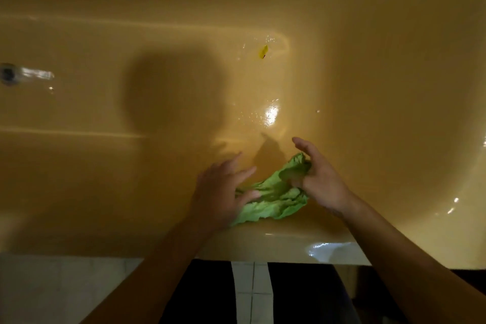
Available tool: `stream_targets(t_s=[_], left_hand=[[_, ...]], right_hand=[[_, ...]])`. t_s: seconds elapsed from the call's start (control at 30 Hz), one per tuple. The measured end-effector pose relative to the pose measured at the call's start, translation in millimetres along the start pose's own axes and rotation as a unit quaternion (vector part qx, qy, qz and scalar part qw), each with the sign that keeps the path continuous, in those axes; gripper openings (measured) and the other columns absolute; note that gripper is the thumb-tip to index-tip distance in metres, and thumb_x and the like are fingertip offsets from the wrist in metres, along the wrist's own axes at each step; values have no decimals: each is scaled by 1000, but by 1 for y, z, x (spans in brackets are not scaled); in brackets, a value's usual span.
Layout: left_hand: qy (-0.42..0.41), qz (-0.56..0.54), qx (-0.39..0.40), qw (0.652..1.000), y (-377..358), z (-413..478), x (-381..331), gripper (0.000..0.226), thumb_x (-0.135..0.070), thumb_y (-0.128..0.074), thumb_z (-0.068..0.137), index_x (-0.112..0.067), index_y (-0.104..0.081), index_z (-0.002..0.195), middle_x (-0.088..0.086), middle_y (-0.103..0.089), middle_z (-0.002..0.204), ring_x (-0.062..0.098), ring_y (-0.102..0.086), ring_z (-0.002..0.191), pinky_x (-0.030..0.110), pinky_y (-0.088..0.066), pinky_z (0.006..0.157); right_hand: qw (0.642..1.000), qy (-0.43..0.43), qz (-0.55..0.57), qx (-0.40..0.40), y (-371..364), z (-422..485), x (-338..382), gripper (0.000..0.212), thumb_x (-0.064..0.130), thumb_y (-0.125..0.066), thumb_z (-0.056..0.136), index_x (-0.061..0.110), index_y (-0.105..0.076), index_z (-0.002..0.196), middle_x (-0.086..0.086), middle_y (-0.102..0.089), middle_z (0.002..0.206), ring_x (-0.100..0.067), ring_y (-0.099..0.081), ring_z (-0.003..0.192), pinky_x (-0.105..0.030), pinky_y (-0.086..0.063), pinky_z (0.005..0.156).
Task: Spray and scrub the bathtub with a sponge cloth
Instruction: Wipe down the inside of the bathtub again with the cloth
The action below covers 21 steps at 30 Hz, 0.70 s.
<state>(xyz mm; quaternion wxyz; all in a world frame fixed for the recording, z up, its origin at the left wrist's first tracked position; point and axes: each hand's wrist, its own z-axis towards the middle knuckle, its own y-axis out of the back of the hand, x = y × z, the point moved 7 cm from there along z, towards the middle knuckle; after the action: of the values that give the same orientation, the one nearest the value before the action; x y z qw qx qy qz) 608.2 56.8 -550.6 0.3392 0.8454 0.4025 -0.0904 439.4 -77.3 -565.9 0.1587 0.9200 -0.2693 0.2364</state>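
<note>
A crumpled green sponge cloth (276,193) is held over the near inner wall of the yellow-tan bathtub (368,87), just above its front rim. My left hand (223,192) holds the cloth's lower left part between thumb and fingers, with the other fingers spread. My right hand (319,179) pinches the cloth's upper right end; its index finger points up and away. The tub floor shines wet near the middle. No spray bottle is in view.
A small yellow scrap (263,51) lies on the tub floor farther back. The metal drain (9,73) sits at the far left. The tub's front rim (289,247) runs below my hands, with white floor tiles (252,294) and my dark-clothed legs beneath.
</note>
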Motion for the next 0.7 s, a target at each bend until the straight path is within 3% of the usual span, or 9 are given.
stream_targets(t_s=[0.07, 0.13, 0.23, 0.4, 0.47, 0.53, 0.6, 0.67, 0.7], left_hand=[[-14, -44, 80, 996, -11, -9, -2, 91, -89, -24, 76, -42, -57, 146, -7, -51, 157, 19, -45, 145, 34, -35, 117], [-5, -32, 155, 987, -25, -14, 1, 92, -90, -23, 79, -42, -47, 154, -16, -42, 162, 17, -31, 154, 37, -24, 122], [-14, 1, 203, 979, -31, -13, 1, 88, -88, -25, 87, -41, -32, 161, -24, -24, 168, 16, -10, 160, 52, -2, 127], [-19, -13, 203, 979, -36, -14, 3, 82, -83, -31, 94, -39, -26, 163, -14, -14, 173, 19, -3, 161, 47, -5, 129], [-8, -43, 173, 984, -34, -16, 8, 78, -78, -36, 98, -35, -28, 162, -8, -14, 174, 19, -4, 161, 42, -10, 128], [-28, -96, 109, 989, -27, -19, 8, 68, -65, -35, 102, -21, -43, 154, 2, -32, 168, 17, -19, 157, 32, -13, 124], [-65, -165, 14, 984, -15, -23, 7, 60, -47, -33, 96, -9, -61, 132, 10, -57, 145, 18, -43, 135, 24, -26, 115], [-39, -208, -74, 975, -5, -30, 20, 53, -39, -31, 94, -10, -68, 120, 5, -67, 120, 16, -55, 107, 30, -42, 93], [-12, -196, -114, 974, -2, -35, 29, 49, -37, -32, 97, -12, -68, 117, 3, -67, 110, 15, -56, 97, 31, -42, 83]], right_hand=[[999, 8, 37, -25, 2, -6, 0, 90, -5, -76, 80, 30, -37, 153, 12, -50, 141, -16, -65, 100, -45, -59, 83], [983, -18, 166, -76, 3, -12, -9, 91, -7, -75, 75, 30, -40, 150, 5, -47, 150, -21, -64, 114, -52, -59, 92], [943, -45, 323, -67, -11, -20, -14, 88, 2, -78, 66, 32, -50, 144, 1, -65, 136, -29, -71, 111, -53, -58, 93], [958, 11, 287, 6, -32, -26, 11, 69, 22, -77, 69, 30, -63, 136, 1, -65, 139, -28, -65, 124, -52, -51, 105], [972, 24, 230, 47, -43, -26, 25, 56, 26, -70, 76, 24, -68, 132, -4, -71, 131, -28, -68, 119, -50, -51, 105], [978, 20, 187, 85, -55, -26, 35, 51, 28, -62, 84, 20, -68, 133, -2, -74, 124, -23, -71, 115, -43, -51, 105], [982, 10, 148, 118, -67, -26, 42, 49, 32, -58, 88, 20, -67, 135, 3, -73, 127, -17, -69, 118, -39, -49, 108], [983, 4, 114, 143, -77, -26, 48, 42, 34, -55, 97, 22, -67, 135, 8, -71, 129, -10, -67, 119, -32, -50, 107], [984, 0, 97, 151, -81, -27, 51, 38, 33, -51, 103, 24, -66, 137, 11, -72, 127, -6, -68, 116, -27, -51, 103]])
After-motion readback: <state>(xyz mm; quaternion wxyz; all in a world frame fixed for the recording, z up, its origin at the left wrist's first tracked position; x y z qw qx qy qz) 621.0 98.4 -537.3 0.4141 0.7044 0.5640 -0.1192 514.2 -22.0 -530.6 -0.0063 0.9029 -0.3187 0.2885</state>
